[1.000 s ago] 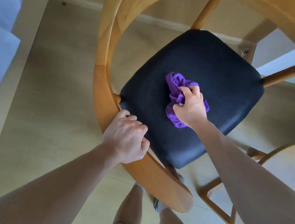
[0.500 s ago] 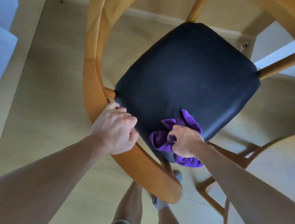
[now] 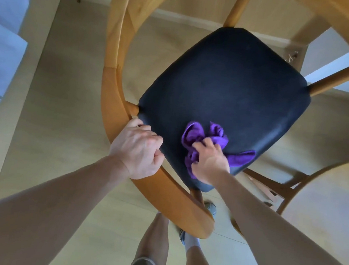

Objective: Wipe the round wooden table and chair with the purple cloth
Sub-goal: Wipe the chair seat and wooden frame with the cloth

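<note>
I look straight down on a wooden chair with a dark padded seat [image 3: 231, 90] and a curved wooden back rail [image 3: 110, 89]. My left hand [image 3: 138, 150] is clenched around the rail at the seat's near left corner. My right hand [image 3: 209, 162] presses a bunched purple cloth [image 3: 200, 136] onto the near part of the seat, with a flap of cloth trailing to the right near the seat edge. The round wooden table [image 3: 326, 207] shows only as a pale curved edge at the lower right.
Pale wood floor [image 3: 64, 136] surrounds the chair. My legs and socked feet [image 3: 190, 240] stand just below the rail. A white wall or bedding panel [image 3: 2, 56] runs along the left. More chair framing [image 3: 344, 26] arcs across the top right.
My right hand swept the cloth from the seat's centre down to its near edge, then slightly back up onto the seat. The left hand kept its grip on the rail.
</note>
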